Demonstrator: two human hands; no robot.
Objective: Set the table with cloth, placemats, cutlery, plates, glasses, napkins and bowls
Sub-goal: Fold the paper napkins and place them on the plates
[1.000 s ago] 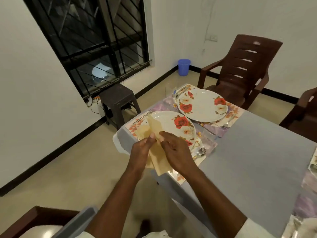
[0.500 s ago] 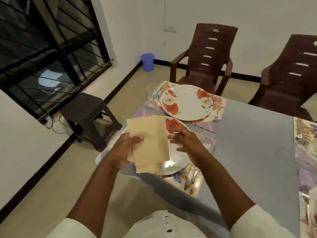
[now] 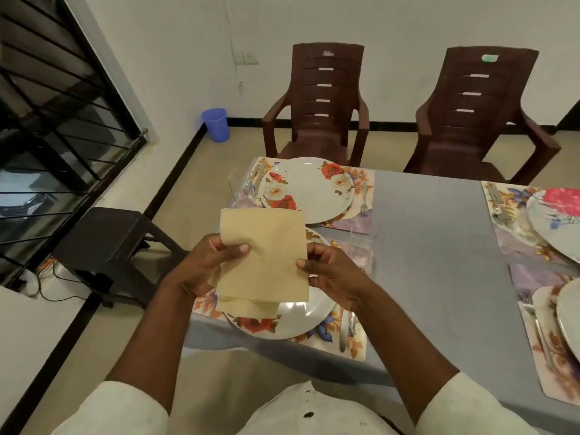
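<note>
Both hands hold a small stack of beige paper napkins (image 3: 265, 255) above the near floral plate (image 3: 301, 318). My left hand (image 3: 204, 265) pinches the stack's left edge with its thumb on top. My right hand (image 3: 329, 274) pinches the top napkin's right edge. A lower napkin sticks out below the top one. The near plate rests on a floral placemat (image 3: 354, 346) with cutlery (image 3: 346, 331) to its right. Farther off, a second floral plate (image 3: 309, 188) sits on its own placemat, with a fork (image 3: 364, 199) and a clear glass (image 3: 235, 186) beside it.
A grey cloth (image 3: 433, 262) covers the table. More placemats and plates (image 3: 555, 221) lie at the right edge. Two brown plastic chairs (image 3: 317, 102) stand beyond the table. A dark stool (image 3: 110, 243) is on the left below a barred window, a blue bin (image 3: 216, 124) by the wall.
The view has swung right and squared up to the table. The napkins have risen slightly, and my right hand now grips the top napkin's right edge.
</note>
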